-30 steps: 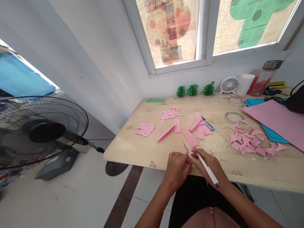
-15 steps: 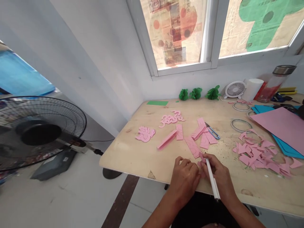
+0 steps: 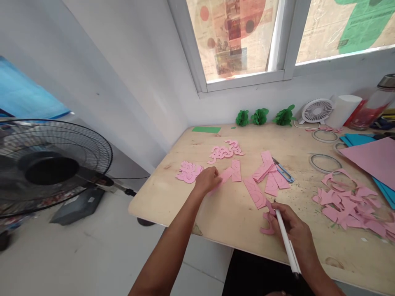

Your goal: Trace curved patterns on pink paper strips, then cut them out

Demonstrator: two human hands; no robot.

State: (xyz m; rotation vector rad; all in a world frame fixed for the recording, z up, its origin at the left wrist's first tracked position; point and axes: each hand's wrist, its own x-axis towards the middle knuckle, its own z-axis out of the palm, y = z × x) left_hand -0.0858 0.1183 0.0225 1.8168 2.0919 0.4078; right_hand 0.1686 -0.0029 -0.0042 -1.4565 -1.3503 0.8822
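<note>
One hand, the left hand (image 3: pixel 207 181), has swung out from beside the right hand (image 3: pixel 298 236) to a long folded pink paper strip (image 3: pixel 226 176) on the pale wooden surface (image 3: pixel 166 201). Its fingers are curled over the strip's near end; can't tell if they grip it. The right fingers hold a slim white marker pen (image 3: pixel 286 242) w/ a dark end, slanting toward the person. A curvy pink paper cut-out (image 3: pixel 268 231) is at those fingertips, nr the front edge; unclear if pinched too. So the hands, together approx. half a sec ago, are now apart, ea. at its own pink pc.
</note>
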